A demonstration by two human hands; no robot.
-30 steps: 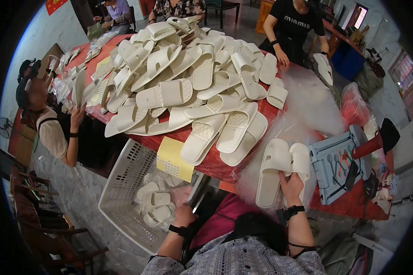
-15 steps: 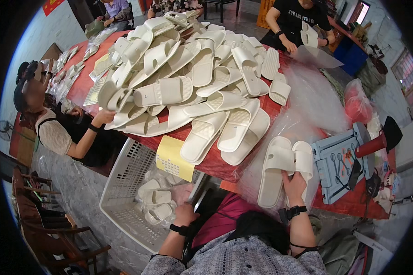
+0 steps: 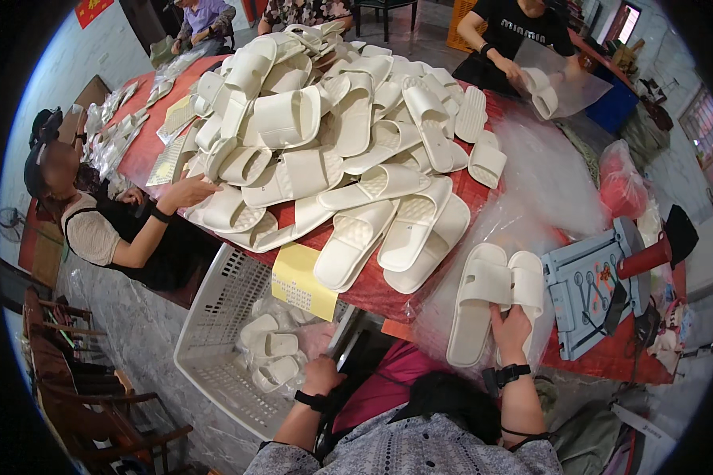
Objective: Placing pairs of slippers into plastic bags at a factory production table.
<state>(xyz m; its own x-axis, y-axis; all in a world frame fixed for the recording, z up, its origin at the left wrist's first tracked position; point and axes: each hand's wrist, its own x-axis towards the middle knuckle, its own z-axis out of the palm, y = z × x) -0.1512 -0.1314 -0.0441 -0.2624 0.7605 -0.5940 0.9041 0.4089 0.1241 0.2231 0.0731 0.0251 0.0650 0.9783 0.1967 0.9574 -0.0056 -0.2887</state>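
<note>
A pair of cream slippers [image 3: 475, 309] lies side by side on clear plastic sheeting at the table's front right. My right hand [image 3: 512, 332] is closed on the pair at its near side, thumb up by one strap; some fingers are hidden. My left hand [image 3: 322, 375] is curled low beside the rim of the white plastic basket [image 3: 206, 348]; what it grips, if anything, is hidden. Bagged cream slippers [image 3: 277, 356] lie inside that basket. A large heap of cream slippers [image 3: 356, 127] covers the table's middle, with a yellow printed sheet [image 3: 303, 281] at its front edge.
Clear plastic bags [image 3: 547, 174] spread right of the heap. A blue-grey tool case [image 3: 594, 285] and a dark red cylinder [image 3: 646, 252] stand at the right. A person at the left reaches a hand [image 3: 190, 191] to the heap; another person's hands hold slippers [image 3: 540, 91] at the back right.
Slippers on the heap's left side have shifted, and the left person's hand is now against it. At the back right, slippers are now at a clear bag. My hands stay nearly still.
</note>
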